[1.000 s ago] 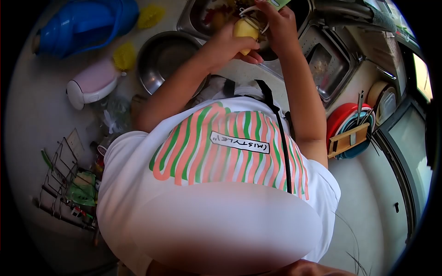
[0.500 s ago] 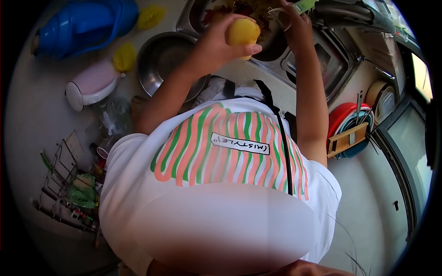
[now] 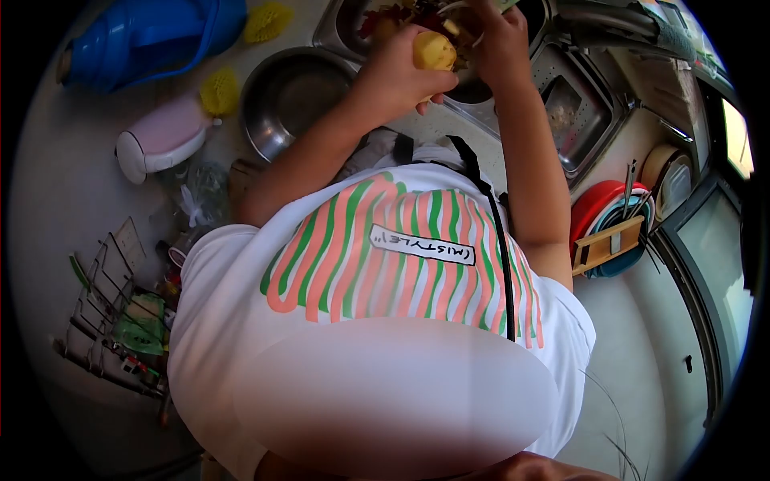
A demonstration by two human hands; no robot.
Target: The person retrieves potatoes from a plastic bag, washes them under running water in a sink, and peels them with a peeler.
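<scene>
My left hand (image 3: 403, 70) is closed around a yellow potato (image 3: 435, 51), whose top shows bare between thumb and fingers. My right hand (image 3: 499, 44) is closed on a peeler with a green handle (image 3: 508, 5), near the top edge of the view. The peeler's pale, curved head reaches toward the potato; whether it touches cannot be seen. Both hands are over the steel sink (image 3: 330, 30), where peelings and scraps (image 3: 385, 20) lie, partly hidden by my hands.
Left of the sink sit a steel basin (image 3: 277, 96), a blue thermos (image 3: 152, 44), two yellow scrubbers (image 3: 267, 22) and a pink-and-white appliance (image 3: 160, 140). At right are a drainer basin (image 3: 573, 104), stacked colourful basins (image 3: 597, 200) and a wooden-framed grater (image 3: 613, 243).
The potato has been tilted and shifted slightly right in my left hand. My right hand has moved left and up with the peeler, closer to the potato.
</scene>
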